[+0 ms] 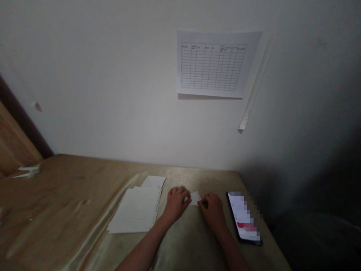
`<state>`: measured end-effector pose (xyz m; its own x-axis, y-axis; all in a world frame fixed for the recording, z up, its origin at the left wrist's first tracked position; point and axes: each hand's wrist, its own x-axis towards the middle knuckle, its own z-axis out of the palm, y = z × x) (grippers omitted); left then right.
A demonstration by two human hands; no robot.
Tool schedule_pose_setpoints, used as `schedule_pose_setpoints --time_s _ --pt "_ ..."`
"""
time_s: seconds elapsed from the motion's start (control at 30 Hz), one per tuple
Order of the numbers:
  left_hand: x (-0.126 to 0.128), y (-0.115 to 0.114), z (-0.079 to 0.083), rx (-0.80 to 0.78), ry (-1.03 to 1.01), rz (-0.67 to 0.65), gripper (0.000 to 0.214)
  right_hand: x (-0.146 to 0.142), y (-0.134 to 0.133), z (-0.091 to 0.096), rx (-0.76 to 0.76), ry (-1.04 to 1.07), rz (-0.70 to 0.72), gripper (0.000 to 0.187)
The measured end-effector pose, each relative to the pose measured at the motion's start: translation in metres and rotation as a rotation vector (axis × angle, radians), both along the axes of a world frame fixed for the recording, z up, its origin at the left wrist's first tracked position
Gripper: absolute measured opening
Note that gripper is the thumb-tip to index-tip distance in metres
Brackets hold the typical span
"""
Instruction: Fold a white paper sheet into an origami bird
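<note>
Between my two hands lies a small white piece of paper with a row of punched holes along its right edge. My left hand pinches its left side, thumb and fingers closed. At the opposite edge, by the holes, the thumb and fingertips of my right hand are closed on the paper. Just left of my left forearm rests a stack of white loose-leaf sheets, holes down its right side. Another white sheet sticks out behind the stack.
A smartphone with a lit, partly pixelated screen lies right of my right hand, near the edge of the brown-covered table. A printed table sheet hangs on the wall behind. White scraps sit at the far left.
</note>
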<state>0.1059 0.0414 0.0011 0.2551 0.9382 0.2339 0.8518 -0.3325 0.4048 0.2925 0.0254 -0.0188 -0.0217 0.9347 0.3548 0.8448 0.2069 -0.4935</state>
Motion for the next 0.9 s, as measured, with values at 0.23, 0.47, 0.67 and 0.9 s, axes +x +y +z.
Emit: schedule_pose_setpoints --time_s 0.23,0.47,0.67,0.9 --pt "0.0019 -0.0039 0.0077 -0.016 0.026 -0.005 0.01 -0.001 -0.0004 0.0015 -0.011 -0.009 -0.01 0.011" --pt "0.0014 -0.0024 0.0049 -0.006 0.026 0.002 0.01 0.0002 -0.0004 0.0007 -0.012 0.003 0.009 0.01" --pt "0.0016 -0.0015 0.0037 -0.015 0.035 0.003 0.01 -0.0001 0.0002 0.0 0.002 -0.015 -0.004 0.009" --pt "0.0025 -0.0015 0.0033 0.006 0.05 0.004 0.009 -0.0007 -0.0002 0.0029 -0.005 -0.011 0.01 0.01"
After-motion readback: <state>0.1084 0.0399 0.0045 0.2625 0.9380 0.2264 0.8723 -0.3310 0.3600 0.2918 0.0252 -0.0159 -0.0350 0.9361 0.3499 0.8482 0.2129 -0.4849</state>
